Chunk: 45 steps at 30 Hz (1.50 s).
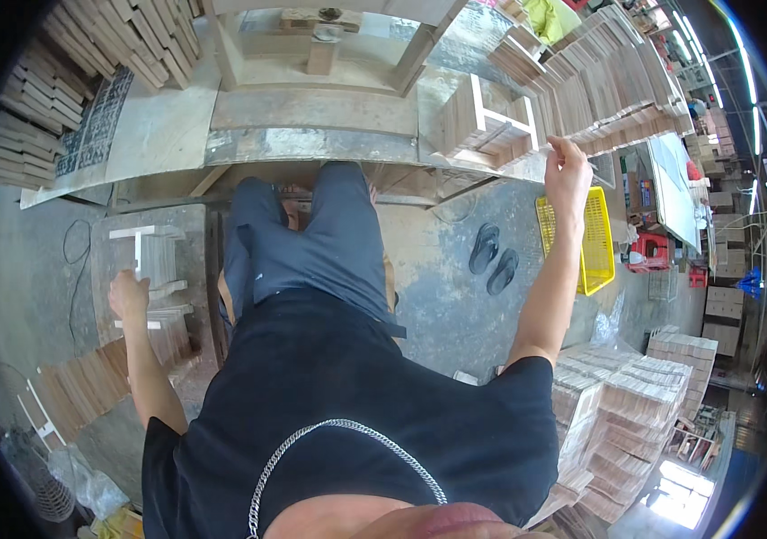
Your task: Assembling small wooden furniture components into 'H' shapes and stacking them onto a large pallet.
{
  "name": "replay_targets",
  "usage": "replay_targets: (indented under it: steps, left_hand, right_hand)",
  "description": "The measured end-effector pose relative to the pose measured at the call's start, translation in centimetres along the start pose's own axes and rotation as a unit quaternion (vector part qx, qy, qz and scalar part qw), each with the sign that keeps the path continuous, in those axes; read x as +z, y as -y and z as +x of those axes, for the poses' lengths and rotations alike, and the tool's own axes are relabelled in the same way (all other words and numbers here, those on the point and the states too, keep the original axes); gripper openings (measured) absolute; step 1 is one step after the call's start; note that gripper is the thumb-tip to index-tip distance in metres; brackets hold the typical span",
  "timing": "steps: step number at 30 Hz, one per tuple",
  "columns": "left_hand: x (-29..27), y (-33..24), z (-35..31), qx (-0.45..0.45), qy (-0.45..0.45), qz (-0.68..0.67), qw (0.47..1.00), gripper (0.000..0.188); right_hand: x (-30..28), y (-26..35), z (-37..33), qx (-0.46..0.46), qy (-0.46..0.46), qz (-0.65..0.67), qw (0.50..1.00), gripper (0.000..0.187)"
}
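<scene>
My left hand (129, 292) is beside the small wooden pieces (160, 251) stacked on a low board at my left. Its fingers are curled; whatever they may hold is hidden. On the far side of the workbench, at the right, my right hand (568, 162) hovers by the near end of a long row of wooden pieces (594, 85). Its fingers are bent, with a gap between thumb and forefinger and nothing visible in them. Left of that hand stands a short block of wooden pieces (491, 126) with a pale H-shaped end.
The workbench (311, 144) runs across in front of my knees, carrying a wooden frame stand (311, 99). Wood is piled at the far left (114, 45) and lower right (626, 395). A yellow crate (594, 242) and black slippers (493, 259) are on the floor.
</scene>
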State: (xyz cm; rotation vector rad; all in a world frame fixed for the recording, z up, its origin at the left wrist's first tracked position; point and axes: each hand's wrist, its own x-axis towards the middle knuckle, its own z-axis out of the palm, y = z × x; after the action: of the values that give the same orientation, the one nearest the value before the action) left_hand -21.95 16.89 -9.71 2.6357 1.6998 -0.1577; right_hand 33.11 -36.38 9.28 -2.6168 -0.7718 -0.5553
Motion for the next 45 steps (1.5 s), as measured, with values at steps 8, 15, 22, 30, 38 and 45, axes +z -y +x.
replay_targets:
  steps: [8, 15, 22, 30, 38, 45]
  left_hand:
    - [-4.6, 0.5, -0.1, -0.063, -0.062, -0.104, 0.991, 0.029]
    - [-8.9, -6.0, -3.6, -0.072, 0.004, -0.877, 0.476, 0.035]
    - [-11.0, -15.9, -8.5, 0.205, -0.137, -0.555, 0.795, 0.022]
    - [-13.7, -25.5, -9.1, 0.548, 0.041, -0.489, 0.677, 0.027]
    - [-12.2, -29.6, -6.6, 0.511, 0.100, -0.503, 0.690, 0.025]
    - [-11.8, -30.1, -4.5, 0.453, 0.278, -0.497, 0.686, 0.023]
  right_hand:
    - [6.3, -6.8, 6.5, -0.118, 0.140, -0.061, 0.981, 0.035]
    - [4.4, -5.9, 6.3, -0.102, 0.161, -0.005, 0.982, 0.022]
    - [1.6, 7.7, -3.4, -0.080, 0.019, 0.140, 0.987, 0.017]
    - [9.6, 16.4, -12.2, 0.024, 0.186, 0.441, 0.878, 0.019]
    - [9.8, 17.9, -12.2, 0.033, 0.289, 0.484, 0.825, 0.030]
    - [10.9, 18.0, -11.4, 0.066, 0.292, 0.589, 0.750, 0.024]
